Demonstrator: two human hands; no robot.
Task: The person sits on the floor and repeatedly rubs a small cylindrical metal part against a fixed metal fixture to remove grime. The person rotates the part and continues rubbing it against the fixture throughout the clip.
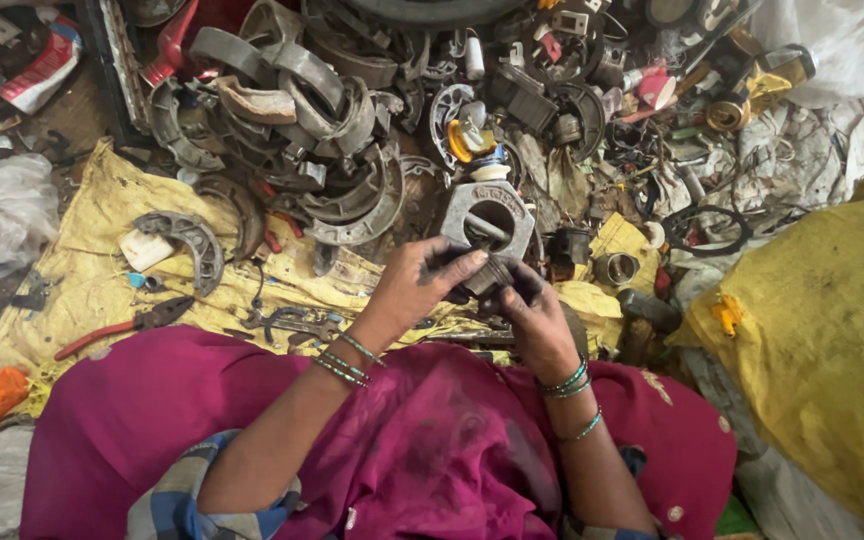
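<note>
My left hand (420, 283) and my right hand (529, 313) meet in front of me over a small dark metal part (490, 272), and both grip it. Just beyond the fingers lies a grey cast-metal housing (457, 205) with a round opening and a bar across it. Green bangles circle both wrists, and my lap is covered in magenta cloth (422, 440). The part's shape is mostly hidden by my fingers.
A heap of curved brake shoes (327, 110) and scrap metal fills the ground ahead. Red-handled pliers (122, 327) and a brake shoe (190, 240) lie on a yellow sack (102, 215) at left. A bulky yellow sack (822, 320) stands at right; a metal ring (616, 268) rests nearby.
</note>
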